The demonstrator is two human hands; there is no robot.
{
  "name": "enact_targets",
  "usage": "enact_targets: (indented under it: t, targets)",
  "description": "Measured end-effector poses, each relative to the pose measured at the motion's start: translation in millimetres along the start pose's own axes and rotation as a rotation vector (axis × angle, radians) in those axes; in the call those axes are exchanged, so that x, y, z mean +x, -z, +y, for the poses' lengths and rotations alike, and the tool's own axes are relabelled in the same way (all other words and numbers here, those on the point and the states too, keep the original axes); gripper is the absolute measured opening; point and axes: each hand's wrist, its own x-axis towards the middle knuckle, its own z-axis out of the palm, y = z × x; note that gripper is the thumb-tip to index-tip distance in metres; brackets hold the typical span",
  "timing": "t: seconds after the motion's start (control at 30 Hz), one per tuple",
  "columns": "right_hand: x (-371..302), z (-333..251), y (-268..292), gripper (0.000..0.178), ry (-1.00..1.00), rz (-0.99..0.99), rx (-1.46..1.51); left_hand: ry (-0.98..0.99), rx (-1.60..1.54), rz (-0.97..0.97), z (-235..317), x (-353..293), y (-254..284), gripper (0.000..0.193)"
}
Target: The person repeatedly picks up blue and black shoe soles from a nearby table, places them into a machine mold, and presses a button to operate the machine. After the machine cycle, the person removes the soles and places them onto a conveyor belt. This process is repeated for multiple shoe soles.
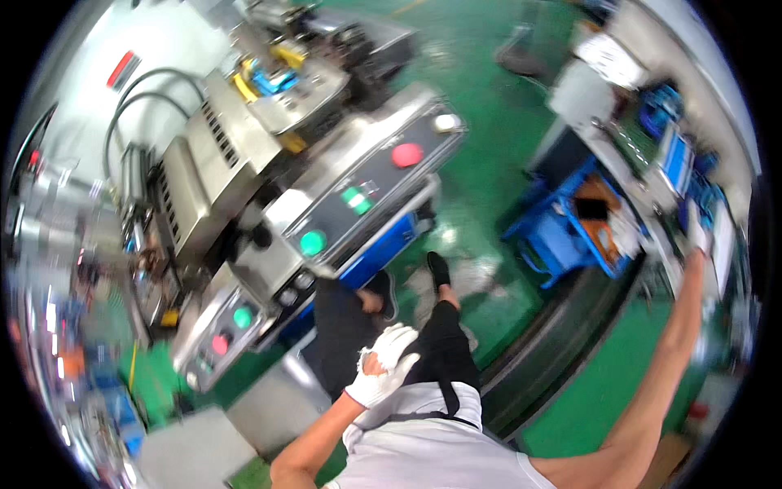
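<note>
My left hand point(384, 365), in a white knit glove, hangs in front of my waist and thigh. Its fingers are loosely extended with the thumb apart, and nothing shows in it. Far out to the right, my right arm stretches to a workbench point(627, 175). The gloved right hand point(699, 231) is there beside blue parts point(710, 208); blur hides its fingers and whether they hold anything. Close to that hand lies a blue-and-silver box-shaped thing point(674, 163).
On the left stands a metal machine point(216, 151) whose control panel point(366, 191) carries red and green buttons. A blue stool point(558, 236) with a dark phone-like object point(591, 209) stands by the bench. A dark rail-like strip point(562, 350) crosses the green floor point(481, 196).
</note>
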Motion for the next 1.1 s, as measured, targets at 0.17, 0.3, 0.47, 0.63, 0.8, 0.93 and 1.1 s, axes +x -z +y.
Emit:
enact_targets:
  t: [0.17,0.3,0.47,0.63,0.8,0.93,1.1]
  targets:
    - [62.3,19.2,94.5,0.109,-0.163,-0.016,-0.208,0.21,-0.067,0.17,-37.5,-44.6,2.9,0.038]
    - [-65.2,35.6,-40.3,0.085,0.218,0.528,-0.648,0.598,-0.021,0.419,-7.3,-115.6,40.2,0.024]
    - [-329.0,49.2,-203.1,0.044,-0.066,-0.586,0.288,1.352,0.225,0.584,-53.4,-302.4,58.5,0.032]
    - [-484.7,-13.3,-303.6,0.072,0.081,-0.875,-0.15,1.991,-0.153,1.103,-33.4,-598.3,-4.2,0.042]
    - [-505.2,-54.4,-345.1,0.074,0.353,-1.17,-0.344,2.464,0.008,0.723,48.8,-678.3,-65.8,0.063]
    - [-518.0,-104.6,-363.4,0.074,0.493,-1.282,-0.639,2.663,-0.126,0.807,110.5,-683.3,-167.0,0.086]
    - [-522.8,-131.5,-383.2,0.072,0.585,-1.332,-0.655,2.806,-0.426,0.993,139.8,-653.9,-297.4,0.095]
